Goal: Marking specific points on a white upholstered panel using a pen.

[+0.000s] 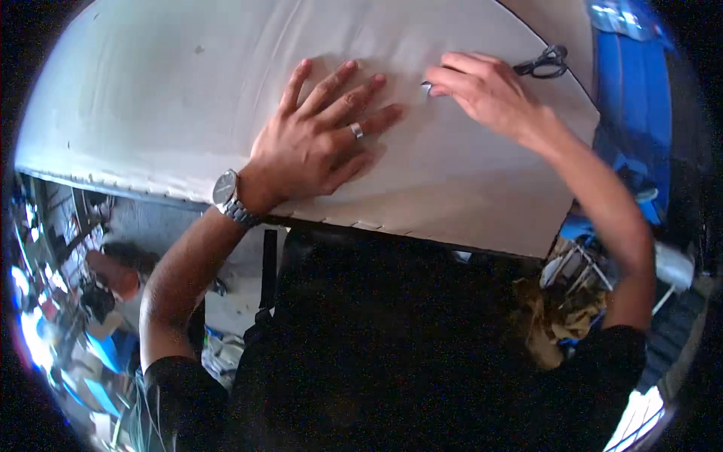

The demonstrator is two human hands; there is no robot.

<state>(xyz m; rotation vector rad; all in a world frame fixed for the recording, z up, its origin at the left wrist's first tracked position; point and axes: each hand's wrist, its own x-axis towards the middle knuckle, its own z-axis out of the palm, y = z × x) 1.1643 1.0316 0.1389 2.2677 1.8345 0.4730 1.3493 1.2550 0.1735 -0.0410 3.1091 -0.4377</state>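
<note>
My left hand (320, 135) lies on a broad pale board or sheet (188, 98), its fingers spread, a ring on one finger and a metal watch on the wrist. To its right my right hand (478, 83) is pinched close above the same pale surface. A small dark and silvery bit (428, 87) shows at its fingertips, too small to name. Beside that hand, near the board's right edge, lies a pair of black-handled scissors (544, 62); their blades are hidden behind the hand.
Along the board's near edge (361, 224) runs a row of small marks like staples or stitches. A blue surface (633, 90) stands to the right, with a clear blue plastic thing (621, 19) on top. Brown crumpled material (557, 320) and mixed clutter (98, 301) lie below.
</note>
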